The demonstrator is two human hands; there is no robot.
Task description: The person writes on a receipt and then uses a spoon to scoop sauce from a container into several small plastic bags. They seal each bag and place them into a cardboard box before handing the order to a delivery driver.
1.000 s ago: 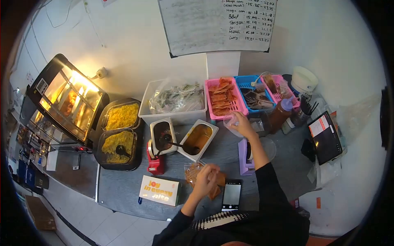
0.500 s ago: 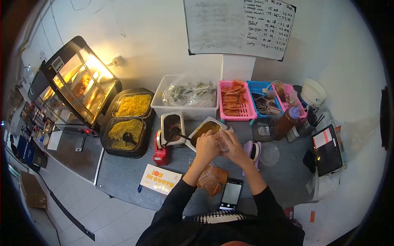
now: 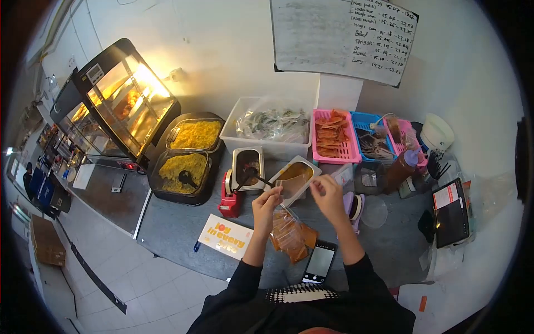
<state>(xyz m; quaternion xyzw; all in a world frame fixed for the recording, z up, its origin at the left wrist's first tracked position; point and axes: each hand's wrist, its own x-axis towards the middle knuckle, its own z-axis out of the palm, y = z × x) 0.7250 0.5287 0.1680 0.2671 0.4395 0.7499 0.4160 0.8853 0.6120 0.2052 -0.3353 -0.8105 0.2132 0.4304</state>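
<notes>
My left hand (image 3: 267,201) and my right hand (image 3: 327,192) are raised over the worktop, some way apart, fingers pinched. Stretched between them is a thin clear plastic bag (image 3: 294,186), faint against what lies behind. Just beyond it sits a metal pan of yellow-brown sauce (image 3: 298,168). To its left stands a second metal pan (image 3: 248,166) of dark sauce, with a black ladle (image 3: 251,173) in it. Below my hands lie clear packets of orange-brown sauce (image 3: 293,234) and a phone (image 3: 320,260). A purple-and-white sealing device (image 3: 352,210) is right of my right hand.
Left are trays of yellow rice (image 3: 194,134), a red tape dispenser (image 3: 228,203) and a lit warming cabinet (image 3: 119,106). Behind stand a white bin of bagged greens (image 3: 233,133) and a pink basket of packets (image 3: 349,151). A sauce bottle (image 3: 401,171) and tablet (image 3: 449,214) stand right.
My hands were close together over the sauce pan; they have moved apart, with the clear bag spread between them. The whole view has shifted slightly.
</notes>
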